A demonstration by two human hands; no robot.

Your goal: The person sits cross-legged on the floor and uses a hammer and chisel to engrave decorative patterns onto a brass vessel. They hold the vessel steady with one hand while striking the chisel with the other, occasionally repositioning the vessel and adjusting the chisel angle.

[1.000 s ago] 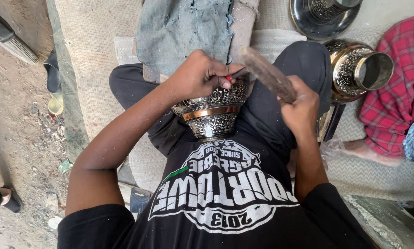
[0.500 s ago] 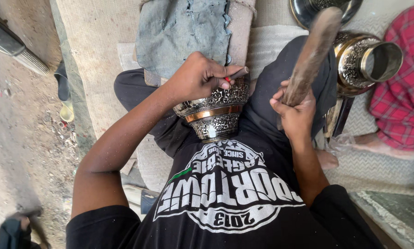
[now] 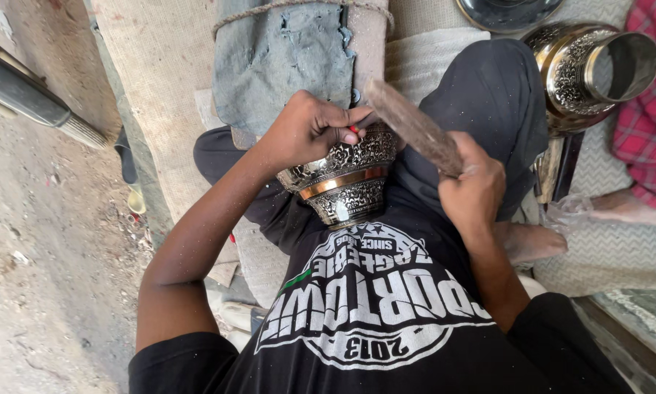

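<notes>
Right hand [image 3: 475, 191]: fist clamped tight on a wooden mallet [image 3: 414, 128], grip at the lower end, head angled up and left toward the bowl rim. Left hand [image 3: 309, 130]: fingers curled shut, pinching a small red-tipped tool [image 3: 355, 131] against the top edge of the engraved metal bowl [image 3: 346, 176]; palm rests on the bowl's rim.

Versus half a second ago: mallet was raised near upright, now swung down, its head just beside the left hand's fingertips. Left hand and bowl haven't moved.

Bowl sits in the person's lap, against the black printed shirt [image 3: 371, 314], directly under the left hand and just left of the right hand. Silver with a copper-coloured band round the middle.

Beyond: cloth-wrapped block [image 3: 284, 58] tied with rope just above the left hand. Second engraved metal vessel [image 3: 591, 69] lies on its side upper right, well apart from both hands. Red checked cloth [image 3: 649, 138] at far right.
</notes>
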